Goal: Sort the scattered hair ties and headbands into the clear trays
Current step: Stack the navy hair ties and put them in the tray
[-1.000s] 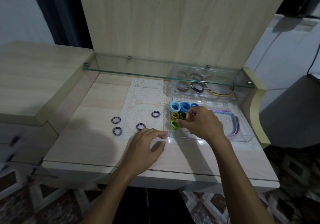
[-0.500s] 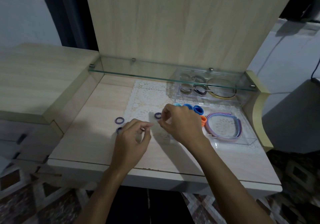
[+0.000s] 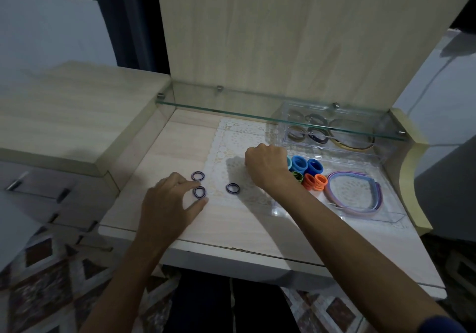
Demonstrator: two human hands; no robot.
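A: So, which step? Three dark hair ties (image 3: 198, 192) sit loose left of the front tray (image 3: 360, 219).
B: Pickup. Left hand (image 3: 170, 203) spread around one; right hand (image 3: 266, 166) curled, can't tell if holding. Next: pinch, drop in tray.

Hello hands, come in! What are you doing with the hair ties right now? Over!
Left hand open, fingers around one dark hair tie. Right hand curled; contents hidden. Two more dark ties loose. Near tray unobstructed.

Two hands (image 3: 170, 201) (image 3: 266, 165) over three dark hair ties (image 3: 233, 188) beside clear trays (image 3: 386, 219)
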